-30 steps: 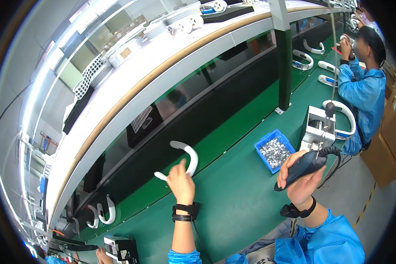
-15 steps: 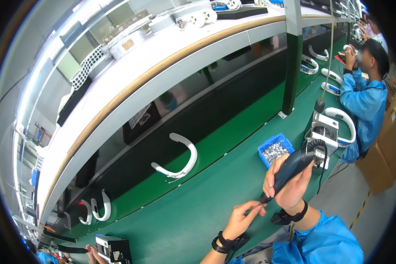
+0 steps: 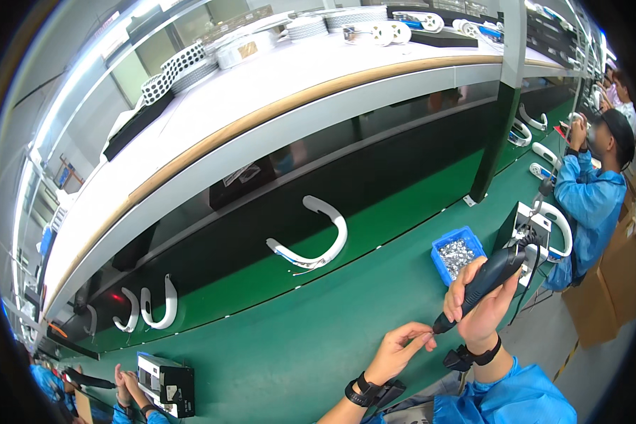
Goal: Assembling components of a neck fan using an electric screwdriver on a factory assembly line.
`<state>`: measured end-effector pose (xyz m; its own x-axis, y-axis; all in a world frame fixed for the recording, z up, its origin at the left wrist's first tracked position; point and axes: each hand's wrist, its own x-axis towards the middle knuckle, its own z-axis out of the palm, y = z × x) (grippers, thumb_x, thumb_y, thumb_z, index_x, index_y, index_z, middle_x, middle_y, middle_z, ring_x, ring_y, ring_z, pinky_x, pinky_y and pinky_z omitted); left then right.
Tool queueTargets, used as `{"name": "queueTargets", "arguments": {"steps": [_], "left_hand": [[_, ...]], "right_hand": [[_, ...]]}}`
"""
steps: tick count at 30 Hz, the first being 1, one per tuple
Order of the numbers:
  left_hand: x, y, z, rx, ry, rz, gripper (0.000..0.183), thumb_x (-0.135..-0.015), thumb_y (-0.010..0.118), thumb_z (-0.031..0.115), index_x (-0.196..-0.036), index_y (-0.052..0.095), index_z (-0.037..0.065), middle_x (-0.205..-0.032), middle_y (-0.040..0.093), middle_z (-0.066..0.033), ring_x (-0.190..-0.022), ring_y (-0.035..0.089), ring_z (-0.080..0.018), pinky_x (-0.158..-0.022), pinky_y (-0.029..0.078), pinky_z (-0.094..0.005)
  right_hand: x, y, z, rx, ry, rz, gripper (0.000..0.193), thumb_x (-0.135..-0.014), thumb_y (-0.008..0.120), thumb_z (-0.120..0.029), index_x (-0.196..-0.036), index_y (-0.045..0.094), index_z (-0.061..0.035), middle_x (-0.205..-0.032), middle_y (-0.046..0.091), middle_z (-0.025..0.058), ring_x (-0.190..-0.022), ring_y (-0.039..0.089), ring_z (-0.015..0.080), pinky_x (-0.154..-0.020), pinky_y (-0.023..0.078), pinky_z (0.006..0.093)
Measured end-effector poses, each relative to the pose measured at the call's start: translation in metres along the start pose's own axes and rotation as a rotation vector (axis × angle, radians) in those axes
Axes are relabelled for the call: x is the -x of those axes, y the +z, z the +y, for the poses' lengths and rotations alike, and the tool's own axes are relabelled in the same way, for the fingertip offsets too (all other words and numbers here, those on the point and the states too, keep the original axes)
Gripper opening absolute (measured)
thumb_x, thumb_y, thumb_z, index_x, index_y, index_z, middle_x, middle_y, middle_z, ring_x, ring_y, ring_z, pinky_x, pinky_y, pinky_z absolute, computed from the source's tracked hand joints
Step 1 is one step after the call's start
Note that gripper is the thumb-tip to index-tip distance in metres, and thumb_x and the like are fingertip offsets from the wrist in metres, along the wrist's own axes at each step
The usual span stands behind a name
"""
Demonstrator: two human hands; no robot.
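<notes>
My right hand (image 3: 484, 307) is wrapped around a black electric screwdriver (image 3: 489, 279), which slants down to the left over the green bench. A coiled cable runs from its upper end. At the screwdriver's tip, my left hand (image 3: 399, 353) has thumb and forefinger pinched together; whatever is between them is too small to make out. Just beyond my right hand sits a blue bin (image 3: 442, 266) holding small silvery metal parts (image 3: 457, 254). A black and white device box (image 3: 533, 219) stands right of the bin, partly hidden behind the screwdriver.
A white U-shaped neckband device (image 3: 343, 237) lies on the green bench (image 3: 275, 332), others (image 3: 166, 307) at the left. Above runs a shelf (image 3: 297, 78) on a metal post (image 3: 500, 134). A co-worker in blue (image 3: 590, 191) sits at right; another's hands (image 3: 127, 385) show lower left.
The whole view has shifted, so the bench and shelf appear lower and further right. My hands keep nearly the same pose, with the screwdriver tip still at my left fingertips.
</notes>
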<state>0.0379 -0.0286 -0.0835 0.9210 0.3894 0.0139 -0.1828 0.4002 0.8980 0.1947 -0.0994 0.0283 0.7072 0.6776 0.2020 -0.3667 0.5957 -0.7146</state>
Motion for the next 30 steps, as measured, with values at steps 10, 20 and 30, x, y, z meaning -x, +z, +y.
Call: {"name": "queueTargets", "arguments": {"steps": [10, 20, 30], "left_hand": [[-0.002, -0.004, -0.007, 0.070, 0.028, 0.032, 0.012, -0.106, 0.065, 0.010, -0.110, 0.070, 0.000, -0.096, 0.072, -0.0050, -0.092, 0.066, -0.0135, -0.089, 0.052, -0.0298], [-0.001, 0.014, -0.006, -0.352, 0.153, 0.078, 0.013, -0.101, 0.068, 0.004, -0.113, 0.071, -0.002, -0.096, 0.077, -0.0089, -0.091, 0.073, -0.0146, -0.086, 0.055, -0.0296], [0.000, 0.016, -0.009, -0.539, 0.224, 0.153, 0.012, -0.099, 0.072, 0.007, -0.108, 0.071, -0.001, -0.094, 0.077, -0.0130, -0.086, 0.076, -0.0205, -0.079, 0.059, -0.0318]], "right_hand": [[0.002, 0.004, -0.001, -0.002, -0.034, 0.027, 0.087, -0.097, 0.022, -0.088, -0.096, 0.051, -0.0064, -0.063, 0.056, 0.0117, -0.040, 0.049, 0.0187, -0.038, 0.043, 0.0312], [0.006, -0.003, 0.000, 0.089, -0.087, -0.001, 0.088, -0.099, 0.020, -0.087, -0.100, 0.053, -0.0051, -0.066, 0.058, 0.0139, -0.046, 0.052, 0.0200, -0.043, 0.046, 0.0325], [0.007, -0.007, 0.002, 0.164, -0.089, -0.130, 0.091, -0.099, 0.021, -0.086, -0.106, 0.055, -0.0030, -0.073, 0.062, 0.0157, -0.051, 0.057, 0.0191, -0.049, 0.051, 0.0329]]}}
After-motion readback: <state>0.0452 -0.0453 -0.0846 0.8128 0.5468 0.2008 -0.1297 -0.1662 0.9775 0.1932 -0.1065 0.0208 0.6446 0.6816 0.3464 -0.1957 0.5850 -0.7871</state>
